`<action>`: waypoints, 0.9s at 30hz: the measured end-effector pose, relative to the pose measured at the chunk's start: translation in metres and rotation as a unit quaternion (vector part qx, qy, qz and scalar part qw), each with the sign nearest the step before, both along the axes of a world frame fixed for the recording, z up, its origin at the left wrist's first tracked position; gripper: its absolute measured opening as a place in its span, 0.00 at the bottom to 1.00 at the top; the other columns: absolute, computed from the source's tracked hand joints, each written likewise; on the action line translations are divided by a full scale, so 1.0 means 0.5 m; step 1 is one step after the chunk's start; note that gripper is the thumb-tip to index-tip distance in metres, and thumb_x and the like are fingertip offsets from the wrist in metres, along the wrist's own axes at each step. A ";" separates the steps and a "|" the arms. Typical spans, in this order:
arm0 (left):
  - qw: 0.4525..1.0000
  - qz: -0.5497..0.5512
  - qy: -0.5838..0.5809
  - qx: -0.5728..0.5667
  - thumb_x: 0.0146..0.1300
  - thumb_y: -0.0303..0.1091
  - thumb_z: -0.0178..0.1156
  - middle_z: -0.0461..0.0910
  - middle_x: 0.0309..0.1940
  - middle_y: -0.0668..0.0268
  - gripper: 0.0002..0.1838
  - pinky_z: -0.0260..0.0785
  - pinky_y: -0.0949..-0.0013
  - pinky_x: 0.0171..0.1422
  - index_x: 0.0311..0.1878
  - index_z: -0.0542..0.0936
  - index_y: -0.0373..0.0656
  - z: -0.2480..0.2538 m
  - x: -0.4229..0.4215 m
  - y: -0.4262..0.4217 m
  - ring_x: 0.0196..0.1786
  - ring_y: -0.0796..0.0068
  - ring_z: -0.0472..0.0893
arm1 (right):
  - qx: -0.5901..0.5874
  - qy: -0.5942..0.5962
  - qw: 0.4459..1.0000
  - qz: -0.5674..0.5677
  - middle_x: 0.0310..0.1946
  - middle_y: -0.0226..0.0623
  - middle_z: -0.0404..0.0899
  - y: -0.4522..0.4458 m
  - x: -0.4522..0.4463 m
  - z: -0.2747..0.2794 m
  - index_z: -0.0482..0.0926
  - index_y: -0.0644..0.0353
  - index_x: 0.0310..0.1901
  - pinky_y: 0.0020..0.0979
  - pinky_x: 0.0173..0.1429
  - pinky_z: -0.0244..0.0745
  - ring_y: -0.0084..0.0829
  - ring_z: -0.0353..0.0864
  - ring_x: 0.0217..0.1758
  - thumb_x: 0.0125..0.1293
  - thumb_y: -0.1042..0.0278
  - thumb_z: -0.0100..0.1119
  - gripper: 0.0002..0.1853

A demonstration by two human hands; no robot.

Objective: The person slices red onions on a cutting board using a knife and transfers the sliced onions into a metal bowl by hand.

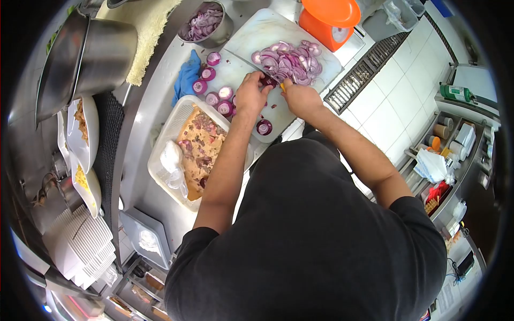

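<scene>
My right hand is closed around the yellow handle of a knife. Its thin blade reaches up and left across the white cutting board. With bent fingers, my left hand grips a red onion against the board, right beside the blade. Sliced red onion lies in a loose pile just beyond the knife. Several peeled, trimmed red onions are grouped left of my left hand, and one cut onion sits near the board's close edge.
A metal container of sliced onion stands behind the board, near a blue cloth. An orange scale is at the back right. Left of my forearm is a white basket with onion scraps and a plastic bag. A drain grate crosses the floor.
</scene>
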State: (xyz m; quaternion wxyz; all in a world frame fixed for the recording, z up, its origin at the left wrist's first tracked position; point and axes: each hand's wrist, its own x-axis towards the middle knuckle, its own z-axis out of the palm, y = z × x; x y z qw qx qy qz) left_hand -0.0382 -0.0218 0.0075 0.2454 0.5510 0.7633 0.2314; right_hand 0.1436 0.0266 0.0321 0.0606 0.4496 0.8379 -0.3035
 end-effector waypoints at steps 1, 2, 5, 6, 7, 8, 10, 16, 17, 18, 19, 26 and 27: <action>1.000 0.002 -0.003 -0.002 0.60 0.33 0.80 0.86 0.50 0.61 0.23 0.81 0.59 0.56 0.56 0.82 0.42 0.001 0.000 0.001 0.49 0.64 0.89 | -0.003 0.002 1.000 0.007 0.40 0.53 0.91 0.006 -0.001 0.013 0.76 0.65 0.54 0.51 0.49 0.87 0.54 0.93 0.44 0.79 0.60 0.57 0.15; 1.000 0.002 -0.008 -0.005 0.60 0.32 0.80 0.86 0.50 0.62 0.22 0.81 0.59 0.56 0.55 0.82 0.42 0.003 0.003 -0.002 0.50 0.63 0.89 | -0.001 -0.006 1.000 0.015 0.40 0.53 0.90 0.007 0.003 0.028 0.76 0.65 0.54 0.51 0.49 0.87 0.54 0.93 0.44 0.79 0.60 0.57 0.15; 1.000 0.004 -0.001 -0.015 0.60 0.33 0.80 0.86 0.50 0.62 0.22 0.81 0.59 0.56 0.55 0.83 0.43 0.011 0.005 0.000 0.50 0.63 0.89 | 0.007 -0.021 0.999 0.028 0.40 0.54 0.90 0.014 0.007 0.074 0.75 0.65 0.55 0.51 0.49 0.86 0.55 0.93 0.44 0.80 0.60 0.57 0.15; 1.000 0.005 -0.005 -0.011 0.60 0.33 0.80 0.86 0.50 0.62 0.22 0.81 0.59 0.56 0.55 0.83 0.43 0.009 0.004 -0.001 0.50 0.63 0.89 | 0.005 -0.021 1.000 0.021 0.40 0.54 0.90 0.001 0.009 0.073 0.75 0.65 0.55 0.51 0.49 0.86 0.55 0.93 0.44 0.80 0.60 0.57 0.15; 1.000 0.008 -0.009 -0.006 0.60 0.33 0.80 0.86 0.50 0.62 0.22 0.81 0.59 0.56 0.55 0.83 0.43 0.007 0.004 -0.002 0.50 0.63 0.89 | 0.003 -0.021 1.000 0.016 0.41 0.55 0.90 -0.006 0.009 0.068 0.75 0.65 0.56 0.51 0.49 0.86 0.55 0.93 0.44 0.80 0.60 0.57 0.16; 1.000 0.011 -0.012 -0.002 0.60 0.33 0.80 0.86 0.50 0.62 0.22 0.81 0.59 0.56 0.55 0.83 0.43 0.005 0.004 -0.003 0.50 0.63 0.89 | 0.001 -0.019 1.000 0.008 0.40 0.54 0.90 -0.007 0.003 0.045 0.75 0.65 0.55 0.51 0.49 0.87 0.54 0.93 0.44 0.79 0.61 0.57 0.15; 1.000 0.014 -0.014 0.001 0.59 0.34 0.80 0.86 0.49 0.62 0.23 0.81 0.60 0.56 0.55 0.83 0.43 0.000 0.005 -0.007 0.50 0.63 0.89 | -0.004 -0.015 1.000 -0.012 0.40 0.54 0.90 -0.007 -0.015 0.013 0.75 0.66 0.55 0.50 0.49 0.87 0.53 0.93 0.44 0.79 0.61 0.57 0.15; 1.000 0.004 -0.012 0.003 0.58 0.34 0.81 0.86 0.49 0.61 0.23 0.81 0.59 0.55 0.55 0.83 0.42 -0.004 -0.002 0.000 0.50 0.63 0.89 | 0.017 -0.036 0.998 0.056 0.41 0.55 0.90 0.013 -0.001 0.076 0.74 0.66 0.57 0.51 0.48 0.87 0.54 0.93 0.43 0.80 0.61 0.56 0.16; 1.000 0.007 -0.016 0.001 0.58 0.34 0.81 0.86 0.49 0.61 0.23 0.81 0.59 0.55 0.55 0.83 0.42 -0.003 -0.002 -0.003 0.50 0.63 0.89 | 0.013 -0.026 0.999 0.037 0.41 0.55 0.90 0.006 -0.003 0.060 0.74 0.66 0.57 0.51 0.48 0.87 0.54 0.93 0.44 0.79 0.61 0.56 0.16; 1.000 0.011 -0.015 0.002 0.58 0.34 0.81 0.86 0.49 0.61 0.23 0.81 0.59 0.55 0.55 0.83 0.42 -0.004 -0.002 -0.003 0.49 0.63 0.89 | 0.009 -0.016 1.000 0.018 0.41 0.55 0.90 -0.007 -0.005 0.030 0.74 0.66 0.57 0.50 0.48 0.87 0.54 0.93 0.44 0.79 0.61 0.56 0.16; 1.000 0.015 -0.014 0.004 0.58 0.34 0.81 0.87 0.49 0.61 0.23 0.81 0.59 0.55 0.55 0.83 0.42 -0.005 -0.002 -0.004 0.49 0.63 0.89 | 0.006 -0.006 1.000 -0.001 0.41 0.55 0.90 -0.017 -0.007 0.016 0.74 0.67 0.57 0.50 0.48 0.87 0.54 0.93 0.44 0.79 0.62 0.56 0.16; 1.000 0.009 -0.010 0.000 0.58 0.35 0.81 0.87 0.47 0.61 0.23 0.81 0.59 0.54 0.55 0.83 0.43 -0.011 -0.004 -0.003 0.49 0.62 0.89 | 0.002 -0.011 0.999 0.030 0.41 0.55 0.90 0.012 -0.009 0.055 0.74 0.66 0.58 0.52 0.49 0.86 0.55 0.93 0.45 0.79 0.61 0.57 0.17; 1.000 0.007 -0.008 0.001 0.58 0.35 0.81 0.87 0.47 0.62 0.23 0.81 0.59 0.54 0.55 0.83 0.43 -0.012 -0.004 -0.004 0.49 0.62 0.89 | 0.003 -0.018 0.999 0.033 0.41 0.55 0.90 0.006 -0.007 0.061 0.74 0.66 0.58 0.53 0.49 0.86 0.55 0.92 0.45 0.79 0.60 0.57 0.17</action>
